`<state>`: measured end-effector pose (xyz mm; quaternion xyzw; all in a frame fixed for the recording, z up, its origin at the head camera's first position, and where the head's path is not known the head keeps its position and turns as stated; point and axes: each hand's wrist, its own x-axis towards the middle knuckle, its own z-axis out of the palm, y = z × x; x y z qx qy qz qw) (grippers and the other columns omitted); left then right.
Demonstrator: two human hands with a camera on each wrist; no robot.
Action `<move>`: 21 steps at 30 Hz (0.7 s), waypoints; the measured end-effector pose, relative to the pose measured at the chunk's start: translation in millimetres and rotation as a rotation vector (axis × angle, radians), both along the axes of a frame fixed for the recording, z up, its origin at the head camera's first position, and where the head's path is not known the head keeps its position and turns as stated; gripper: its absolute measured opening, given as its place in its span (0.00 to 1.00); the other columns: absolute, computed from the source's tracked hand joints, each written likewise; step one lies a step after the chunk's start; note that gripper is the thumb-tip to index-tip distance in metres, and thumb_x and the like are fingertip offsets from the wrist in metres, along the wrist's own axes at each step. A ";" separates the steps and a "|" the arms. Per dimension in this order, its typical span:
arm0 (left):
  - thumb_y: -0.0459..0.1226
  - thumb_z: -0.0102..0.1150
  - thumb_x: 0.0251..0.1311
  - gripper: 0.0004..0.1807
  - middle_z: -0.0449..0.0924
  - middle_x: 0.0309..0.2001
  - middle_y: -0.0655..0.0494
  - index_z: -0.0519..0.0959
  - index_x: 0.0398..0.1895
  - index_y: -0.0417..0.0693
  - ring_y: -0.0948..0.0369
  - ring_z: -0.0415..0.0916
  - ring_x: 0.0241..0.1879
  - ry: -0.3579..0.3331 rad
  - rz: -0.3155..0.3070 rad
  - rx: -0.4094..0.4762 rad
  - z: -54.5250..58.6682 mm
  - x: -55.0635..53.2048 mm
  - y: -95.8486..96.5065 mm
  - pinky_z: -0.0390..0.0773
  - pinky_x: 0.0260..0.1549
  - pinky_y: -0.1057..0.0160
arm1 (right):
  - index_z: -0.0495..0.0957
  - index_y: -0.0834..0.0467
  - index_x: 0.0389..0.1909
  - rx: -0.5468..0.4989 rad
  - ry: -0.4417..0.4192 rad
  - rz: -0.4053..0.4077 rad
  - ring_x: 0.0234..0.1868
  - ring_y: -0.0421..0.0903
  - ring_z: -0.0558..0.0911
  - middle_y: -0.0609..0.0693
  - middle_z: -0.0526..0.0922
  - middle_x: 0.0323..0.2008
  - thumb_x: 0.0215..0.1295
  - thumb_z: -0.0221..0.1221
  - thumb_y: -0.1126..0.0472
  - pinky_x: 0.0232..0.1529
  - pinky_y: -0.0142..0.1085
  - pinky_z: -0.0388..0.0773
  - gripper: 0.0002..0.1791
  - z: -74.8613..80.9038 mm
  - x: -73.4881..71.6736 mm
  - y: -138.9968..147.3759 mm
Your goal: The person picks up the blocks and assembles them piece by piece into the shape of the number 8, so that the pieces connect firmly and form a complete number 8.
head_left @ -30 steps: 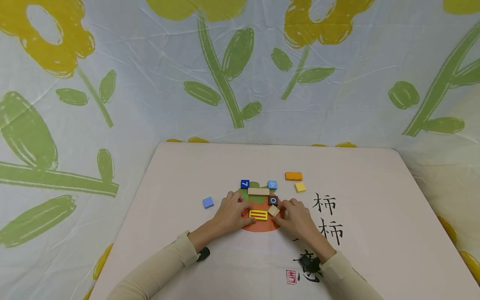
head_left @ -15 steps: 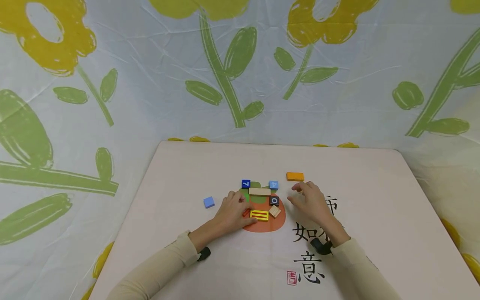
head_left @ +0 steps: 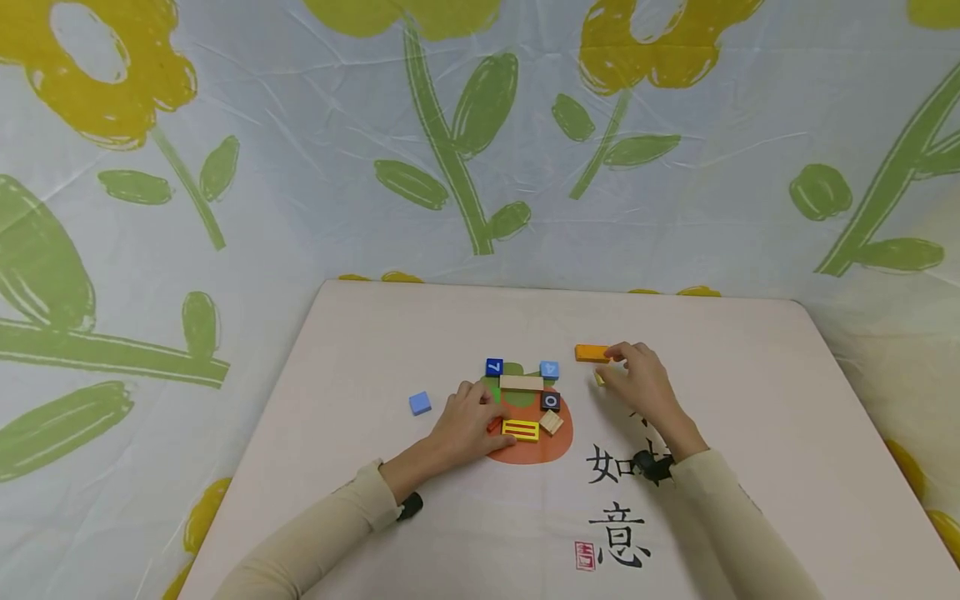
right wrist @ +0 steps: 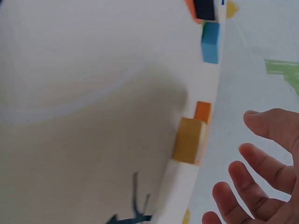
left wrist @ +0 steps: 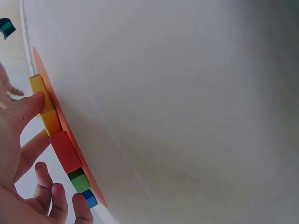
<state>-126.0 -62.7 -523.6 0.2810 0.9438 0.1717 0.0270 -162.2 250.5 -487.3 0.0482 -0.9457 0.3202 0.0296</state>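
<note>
My left hand (head_left: 467, 421) holds a yellow block with red stripes (head_left: 521, 430) between thumb and index finger, low over the orange fruit print. In the left wrist view a red block (left wrist: 66, 151) and a green block (left wrist: 78, 181) line up beyond that yellow block. My right hand (head_left: 647, 387) hovers over a small yellow block (head_left: 599, 379), which it partly hides, close to an orange block (head_left: 591, 353). In the right wrist view its thumb and fingers are spread, with a gap between them and the small yellow block (right wrist: 188, 140).
Around the print stand a dark blue cube marked 7 (head_left: 494, 367), a light blue cube marked 4 (head_left: 550, 369), a long wooden block (head_left: 521, 383), a black cube (head_left: 551, 401) and a wooden cube (head_left: 551, 422). A blue block (head_left: 420, 403) lies apart to the left.
My right hand has left the wooden cube and moved right and away from me, over to the small yellow block. The left hand stays at the striped block.
</note>
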 end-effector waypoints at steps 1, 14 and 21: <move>0.61 0.68 0.55 0.22 0.63 0.41 0.60 0.87 0.46 0.61 0.58 0.59 0.46 0.000 0.001 0.000 -0.1 -0.1 0.1 0.63 0.38 0.60 | 0.78 0.67 0.50 0.006 -0.011 -0.007 0.47 0.62 0.75 0.64 0.77 0.46 0.65 0.66 0.58 0.44 0.54 0.73 0.19 -1.9 0.2 1.3; 0.62 0.68 0.55 0.22 0.63 0.40 0.60 0.87 0.46 0.61 0.58 0.59 0.45 0.016 0.000 -0.002 -1.8 -0.5 -0.2 0.62 0.37 0.60 | 0.76 0.67 0.57 0.065 -0.077 0.067 0.44 0.58 0.75 0.62 0.78 0.45 0.62 0.69 0.58 0.42 0.51 0.73 0.26 -23.5 -2.1 18.4; 0.61 0.68 0.55 0.22 0.63 0.40 0.60 0.87 0.46 0.61 0.58 0.59 0.45 0.007 -0.002 0.006 -0.5 -0.1 -0.8 0.62 0.37 0.60 | 0.77 0.67 0.57 0.075 -0.082 0.102 0.44 0.59 0.75 0.62 0.78 0.46 0.64 0.66 0.65 0.43 0.52 0.74 0.21 -24.3 -3.0 23.8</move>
